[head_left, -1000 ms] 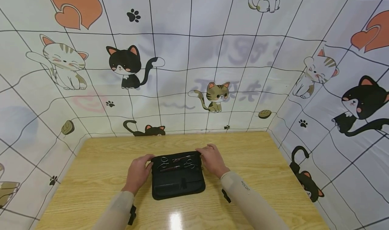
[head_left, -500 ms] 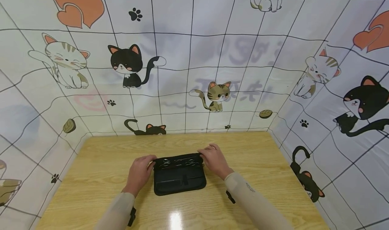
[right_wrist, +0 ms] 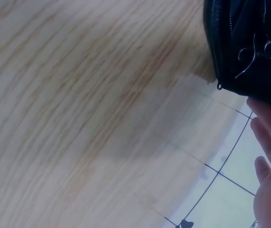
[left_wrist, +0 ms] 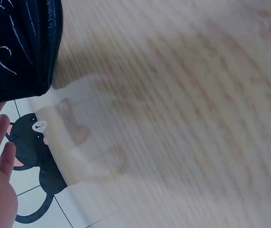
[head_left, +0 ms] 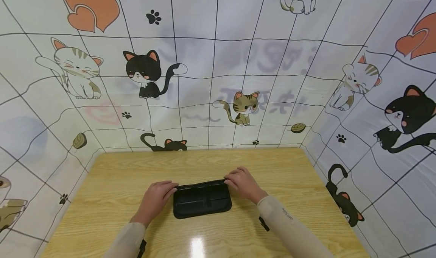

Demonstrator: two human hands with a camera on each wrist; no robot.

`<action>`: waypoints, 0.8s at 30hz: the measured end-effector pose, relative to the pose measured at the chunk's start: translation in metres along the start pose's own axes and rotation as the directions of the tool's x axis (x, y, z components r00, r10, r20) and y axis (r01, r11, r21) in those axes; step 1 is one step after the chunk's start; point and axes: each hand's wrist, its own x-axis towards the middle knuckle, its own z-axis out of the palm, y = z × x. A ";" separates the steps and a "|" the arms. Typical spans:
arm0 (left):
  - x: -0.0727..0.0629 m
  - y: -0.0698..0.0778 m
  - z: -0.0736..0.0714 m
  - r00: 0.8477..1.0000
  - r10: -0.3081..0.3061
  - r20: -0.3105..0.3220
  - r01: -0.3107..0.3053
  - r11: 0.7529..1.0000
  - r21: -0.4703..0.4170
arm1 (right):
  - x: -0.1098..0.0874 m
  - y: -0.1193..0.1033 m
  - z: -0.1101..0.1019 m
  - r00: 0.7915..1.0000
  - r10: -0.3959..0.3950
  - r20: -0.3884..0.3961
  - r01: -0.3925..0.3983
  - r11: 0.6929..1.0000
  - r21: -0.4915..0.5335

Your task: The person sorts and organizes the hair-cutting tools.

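A black zippered scissors case (head_left: 202,205) lies opened out on the table, its far half lifted and nearly upright. My left hand (head_left: 154,199) grips the left top corner of that raised half between thumb and fingers. At the right top corner, my right hand (head_left: 246,185) pinches the edge in the same way. Ring-handled scissors (right_wrist: 254,53) show inside the raised half in the right wrist view; in the head view they are almost hidden. The near half lies flat, with a pocket and a small strap across it.
The case rests on a wood-grain table (head_left: 279,212). A white cloth (head_left: 197,61) printed with grid lines and cartoon cats stands around the back and sides of the table. Light reflects off the tabletop near its front.
Both hands have raised the far half of the case and tipped it toward the near half. The scissors, plainly visible before, have dropped out of the head view.
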 end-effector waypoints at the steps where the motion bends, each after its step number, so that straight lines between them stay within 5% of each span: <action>1: -0.001 0.000 0.000 1.000 -0.006 0.021 0.006 1.000 -0.018 | -0.001 0.000 0.000 1.000 0.006 0.023 -0.006 1.000 0.016; 10: -0.012 -0.005 0.001 0.976 -0.047 0.212 0.089 0.977 -0.195 | -0.010 0.003 0.001 0.987 -0.006 0.159 -0.013 0.992 0.122; 17: -0.018 -0.009 0.001 0.958 -0.057 0.282 0.129 0.962 -0.241 | -0.015 0.006 0.005 0.980 -0.032 0.198 0.001 0.988 0.154; 24: -0.021 -0.008 0.003 0.954 -0.023 0.297 0.095 0.969 -0.229 | -0.021 0.007 0.014 0.973 -0.037 0.228 0.000 0.987 0.163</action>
